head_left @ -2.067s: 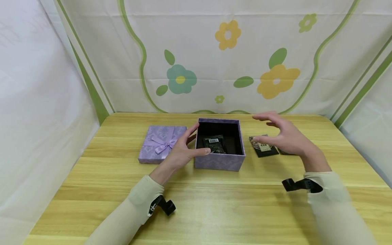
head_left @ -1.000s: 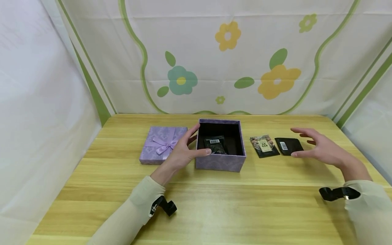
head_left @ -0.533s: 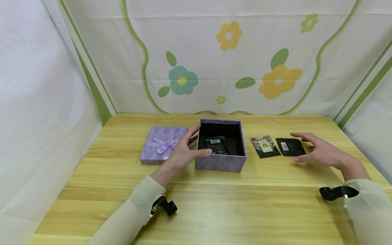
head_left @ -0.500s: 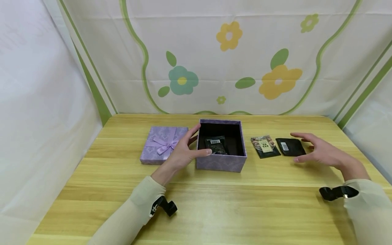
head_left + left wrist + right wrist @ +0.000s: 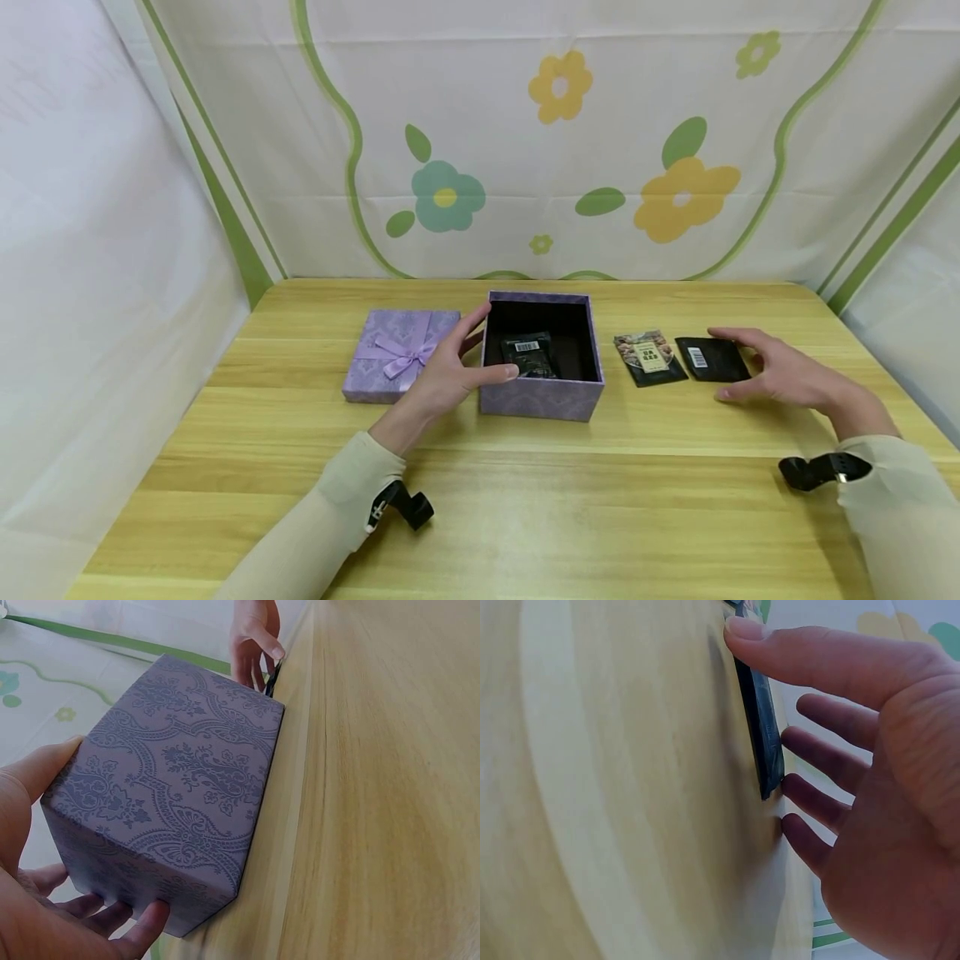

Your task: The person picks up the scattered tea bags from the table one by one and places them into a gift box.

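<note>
A purple patterned gift box point(image 5: 540, 400) stands uncovered on the table, its dark inside holding a black packet point(image 5: 528, 353) with a barcode label. My left hand point(image 5: 444, 373) holds the box by its near left corner, thumb at the front rim and fingers against the left wall. To the right, my right hand point(image 5: 797, 380) is spread around a flat black sachet point(image 5: 711, 360), fingers at its far side and thumb by its near edge. In the right wrist view the sachet point(image 5: 759, 727) lies between thumb and fingertips, which are not closed on it.
The box lid point(image 5: 375, 371) with its lilac ribbon bow lies left of the box, partly behind my left hand. Between the box and the black sachet lies a printed sachet point(image 5: 649, 358). A floral curtain point(image 5: 517, 150) hangs behind the table point(image 5: 555, 517).
Over the last two seconds my right hand moves right, from above the printed sachet to the black one, then lowers around it slightly. My left hand stays on the box.
</note>
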Demonstrator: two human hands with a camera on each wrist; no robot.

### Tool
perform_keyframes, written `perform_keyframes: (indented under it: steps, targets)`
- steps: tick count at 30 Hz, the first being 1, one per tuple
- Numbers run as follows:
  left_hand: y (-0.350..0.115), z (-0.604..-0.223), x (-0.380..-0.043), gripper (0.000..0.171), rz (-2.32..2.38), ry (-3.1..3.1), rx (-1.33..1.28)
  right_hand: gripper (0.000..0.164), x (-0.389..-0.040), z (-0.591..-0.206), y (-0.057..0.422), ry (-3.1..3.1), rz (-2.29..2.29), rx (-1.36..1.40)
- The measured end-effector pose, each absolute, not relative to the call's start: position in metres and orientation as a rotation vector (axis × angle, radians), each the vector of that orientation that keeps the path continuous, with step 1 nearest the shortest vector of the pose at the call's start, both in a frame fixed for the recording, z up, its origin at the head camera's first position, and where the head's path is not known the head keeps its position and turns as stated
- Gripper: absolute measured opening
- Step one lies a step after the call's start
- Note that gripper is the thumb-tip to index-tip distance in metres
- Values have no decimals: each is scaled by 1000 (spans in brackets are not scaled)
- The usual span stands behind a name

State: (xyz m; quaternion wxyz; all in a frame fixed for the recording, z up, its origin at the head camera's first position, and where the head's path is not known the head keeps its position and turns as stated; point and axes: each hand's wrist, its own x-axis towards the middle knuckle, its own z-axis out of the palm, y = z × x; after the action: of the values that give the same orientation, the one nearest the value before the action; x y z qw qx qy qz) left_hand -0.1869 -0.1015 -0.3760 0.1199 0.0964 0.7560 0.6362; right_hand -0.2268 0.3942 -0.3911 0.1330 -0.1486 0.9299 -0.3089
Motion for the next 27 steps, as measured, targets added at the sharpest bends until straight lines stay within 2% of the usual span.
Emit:
perform_keyframes:
  steps: [9,27]
  targets:
    - [-102,-377,-187,99,1858,2211,285,105,-234,-395,394,2729,-853,-438]
    - [-101,-376,-187,99,1870,2200,281,86,-234,-397,393,2797,-768,-478]
